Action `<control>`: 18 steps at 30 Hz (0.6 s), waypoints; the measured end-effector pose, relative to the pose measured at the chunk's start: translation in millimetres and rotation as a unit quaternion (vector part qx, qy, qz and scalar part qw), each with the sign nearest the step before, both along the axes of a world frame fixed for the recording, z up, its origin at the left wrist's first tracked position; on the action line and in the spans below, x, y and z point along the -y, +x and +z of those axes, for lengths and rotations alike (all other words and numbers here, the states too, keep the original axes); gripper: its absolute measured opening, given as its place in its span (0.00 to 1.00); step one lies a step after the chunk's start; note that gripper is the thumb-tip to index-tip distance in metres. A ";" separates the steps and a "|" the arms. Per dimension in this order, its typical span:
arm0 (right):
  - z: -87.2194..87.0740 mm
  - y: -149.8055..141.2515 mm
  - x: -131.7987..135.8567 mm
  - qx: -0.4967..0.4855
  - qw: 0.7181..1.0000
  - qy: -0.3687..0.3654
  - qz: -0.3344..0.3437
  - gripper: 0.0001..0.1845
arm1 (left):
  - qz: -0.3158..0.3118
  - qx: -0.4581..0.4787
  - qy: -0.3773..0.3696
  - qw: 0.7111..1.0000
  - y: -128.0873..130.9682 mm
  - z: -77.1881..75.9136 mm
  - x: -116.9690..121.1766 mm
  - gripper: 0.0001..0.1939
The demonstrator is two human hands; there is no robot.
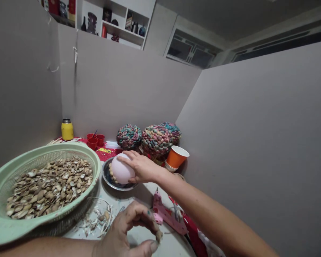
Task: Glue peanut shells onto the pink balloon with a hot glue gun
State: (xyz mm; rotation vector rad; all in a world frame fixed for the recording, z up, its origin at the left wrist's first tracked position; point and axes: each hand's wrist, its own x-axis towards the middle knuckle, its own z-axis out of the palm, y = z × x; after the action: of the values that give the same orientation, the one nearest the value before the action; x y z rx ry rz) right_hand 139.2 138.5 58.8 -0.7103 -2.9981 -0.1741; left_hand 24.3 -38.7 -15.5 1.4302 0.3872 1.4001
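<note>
My right hand [144, 168] rests with spread fingers on a pale pink balloon [121, 170], holding it from the right side. The balloon sits in a shallow metal bowl [106, 178]. Light-brown peanut shells [111, 173] line the balloon's lower left side. Near the front, my left hand [125, 226] pinches a small brown piece of peanut shell [158, 235] between thumb and fingertips. A pink glue gun [167, 216] lies on the table, to the right of the left hand and below the right forearm.
A green colander [95, 157] full of shell halves [50, 185] stands at left. Shell scraps [98, 217] lie before it. Behind are red cups [92, 143], a yellow jar [67, 130], several colourful shell-covered balls [155, 141] and an orange paper cup [177, 157]. Grey panels [251, 135] enclose the table.
</note>
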 end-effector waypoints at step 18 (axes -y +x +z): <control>-41.8 56.7 59.3 -0.605 0.734 -0.297 -0.083 0.61 | 0.351 -0.008 0.121 0.929 -37.1 83.0 0.8 0.15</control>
State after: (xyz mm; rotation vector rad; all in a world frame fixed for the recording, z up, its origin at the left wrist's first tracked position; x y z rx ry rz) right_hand 195.9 79.2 17.0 -0.6960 -1.6530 0.9142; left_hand -12.8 -39.5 67.5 1.5753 0.8164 2.0648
